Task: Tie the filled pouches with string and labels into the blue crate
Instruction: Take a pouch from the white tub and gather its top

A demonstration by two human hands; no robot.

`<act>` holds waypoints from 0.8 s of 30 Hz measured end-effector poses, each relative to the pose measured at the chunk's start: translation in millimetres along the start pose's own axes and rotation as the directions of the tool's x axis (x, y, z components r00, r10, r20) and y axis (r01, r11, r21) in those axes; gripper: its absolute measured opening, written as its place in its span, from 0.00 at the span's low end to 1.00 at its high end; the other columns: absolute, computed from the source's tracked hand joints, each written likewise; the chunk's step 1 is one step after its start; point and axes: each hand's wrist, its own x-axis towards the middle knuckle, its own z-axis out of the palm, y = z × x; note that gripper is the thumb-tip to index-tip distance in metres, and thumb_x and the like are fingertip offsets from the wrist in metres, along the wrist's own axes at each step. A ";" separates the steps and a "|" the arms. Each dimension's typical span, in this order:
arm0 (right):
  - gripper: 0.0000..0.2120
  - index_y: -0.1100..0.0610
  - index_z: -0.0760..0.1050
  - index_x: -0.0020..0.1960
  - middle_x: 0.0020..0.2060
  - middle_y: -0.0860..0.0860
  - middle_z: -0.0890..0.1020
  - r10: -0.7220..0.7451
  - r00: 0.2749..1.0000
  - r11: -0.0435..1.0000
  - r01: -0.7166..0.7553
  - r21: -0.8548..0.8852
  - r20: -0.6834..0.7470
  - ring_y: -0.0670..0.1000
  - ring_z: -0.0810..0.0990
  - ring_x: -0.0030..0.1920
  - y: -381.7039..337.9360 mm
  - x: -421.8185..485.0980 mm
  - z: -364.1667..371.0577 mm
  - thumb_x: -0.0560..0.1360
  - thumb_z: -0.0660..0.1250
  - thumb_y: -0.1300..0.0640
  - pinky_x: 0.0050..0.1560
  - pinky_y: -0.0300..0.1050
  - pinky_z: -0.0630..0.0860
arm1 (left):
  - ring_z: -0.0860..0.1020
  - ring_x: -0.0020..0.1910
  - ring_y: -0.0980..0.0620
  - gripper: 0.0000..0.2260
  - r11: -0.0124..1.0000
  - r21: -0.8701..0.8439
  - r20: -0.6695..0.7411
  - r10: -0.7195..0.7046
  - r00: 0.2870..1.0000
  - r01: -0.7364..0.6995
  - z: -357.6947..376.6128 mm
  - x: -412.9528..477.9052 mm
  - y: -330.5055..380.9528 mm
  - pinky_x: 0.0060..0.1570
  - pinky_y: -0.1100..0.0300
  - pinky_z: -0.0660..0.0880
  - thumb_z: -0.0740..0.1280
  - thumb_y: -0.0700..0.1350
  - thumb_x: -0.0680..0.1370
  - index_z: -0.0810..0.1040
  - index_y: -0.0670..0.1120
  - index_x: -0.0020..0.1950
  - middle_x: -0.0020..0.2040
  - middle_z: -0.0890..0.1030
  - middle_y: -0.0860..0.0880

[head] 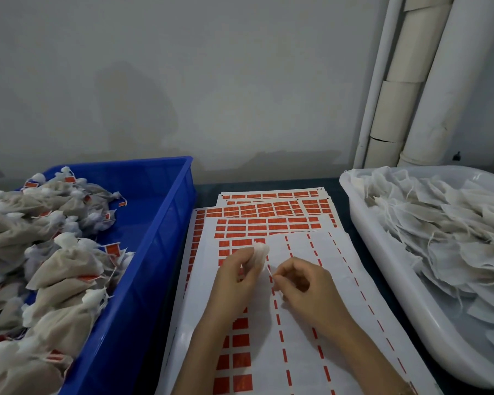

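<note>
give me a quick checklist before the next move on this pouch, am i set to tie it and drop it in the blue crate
1. Pouch gripped by the left hand: ok.
2. String pinched by the right hand: ok.
3. Knot closed at the pouch neck: cannot tell, the fingers hide it.
4. Label on this string: cannot tell, none shows.
5. Label sheets under the hands carry red labels: ok.
6. Blue crate has bare floor along its right side for one more: ok.
</note>
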 end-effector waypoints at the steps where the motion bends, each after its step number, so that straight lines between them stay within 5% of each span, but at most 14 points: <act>1: 0.07 0.47 0.77 0.41 0.36 0.42 0.81 -0.009 1.000 0.999 0.008 0.034 0.014 0.42 0.81 0.39 -1.2 -1.0 1.0 0.75 0.69 0.58 0.37 0.33 0.78 | 0.77 0.52 0.57 0.04 0.999 0.046 -0.010 0.029 1.000 -0.028 1.0 0.4 -0.7 0.56 0.62 0.76 0.66 0.46 0.78 0.76 0.53 0.51 0.53 0.78 0.59; 7: 0.09 0.46 0.80 0.44 0.36 0.41 0.83 -0.030 0.999 0.971 0.020 0.239 0.040 0.44 0.82 0.40 -8.0 -2.9 4.5 0.75 0.68 0.60 0.40 0.32 0.77 | 0.74 0.58 0.57 0.10 0.989 0.108 0.002 0.106 0.994 -0.106 6.4 1.0 -2.9 0.61 0.61 0.73 0.69 0.48 0.75 0.80 0.52 0.57 0.60 0.77 0.57; 10: 0.08 0.48 0.82 0.48 0.36 0.46 0.84 -0.006 1.000 0.934 -0.005 0.356 0.031 0.47 0.82 0.35 -10.1 -1.4 2.1 0.75 0.67 0.59 0.37 0.34 0.77 | 0.76 0.54 0.60 0.08 0.996 0.006 -0.002 0.094 0.996 -0.094 3.2 0.9 -0.2 0.50 0.73 0.73 0.65 0.47 0.78 0.77 0.58 0.55 0.56 0.77 0.61; 14: 0.07 0.47 0.82 0.48 0.36 0.46 0.84 0.056 0.998 0.933 -0.047 0.358 -0.014 0.46 0.81 0.33 -6.7 1.0 0.4 0.75 0.68 0.58 0.35 0.35 0.77 | 0.80 0.49 0.52 0.06 0.969 -0.240 0.019 -0.049 0.999 0.052 0.3 -0.4 2.3 0.40 0.70 0.77 0.61 0.48 0.80 0.78 0.53 0.51 0.50 0.81 0.53; 18: 0.05 0.44 0.79 0.47 0.40 0.40 0.83 0.118 0.978 0.959 -0.066 0.275 -0.175 0.43 0.81 0.41 -1.4 2.3 3.1 0.74 0.69 0.54 0.39 0.32 0.77 | 0.82 0.35 0.55 0.08 0.852 -0.430 0.158 -0.255 0.954 0.299 -7.4 0.0 4.4 0.33 0.59 0.78 0.59 0.56 0.80 0.76 0.56 0.46 0.37 0.82 0.58; 21: 0.07 0.42 0.76 0.50 0.46 0.35 0.79 0.167 0.968 0.961 -0.117 0.252 -0.187 0.42 0.79 0.47 -0.6 4.4 5.3 0.74 0.69 0.52 0.40 0.26 0.72 | 0.82 0.39 0.57 0.09 0.829 -0.472 0.270 -0.187 0.944 0.300 -5.8 5.5 6.2 0.41 0.59 0.79 0.61 0.60 0.77 0.77 0.59 0.51 0.41 0.83 0.60; 24: 0.06 0.43 0.76 0.50 0.46 0.41 0.81 0.216 0.972 0.943 -0.183 0.277 -0.094 0.45 0.79 0.46 -1.3 7.6 6.0 0.75 0.68 0.54 0.44 0.31 0.74 | 0.80 0.42 0.67 0.20 0.763 -0.625 0.322 0.060 0.945 0.165 -3.6 6.9 11.5 0.49 0.71 0.74 0.74 0.68 0.58 0.81 0.65 0.47 0.43 0.82 0.64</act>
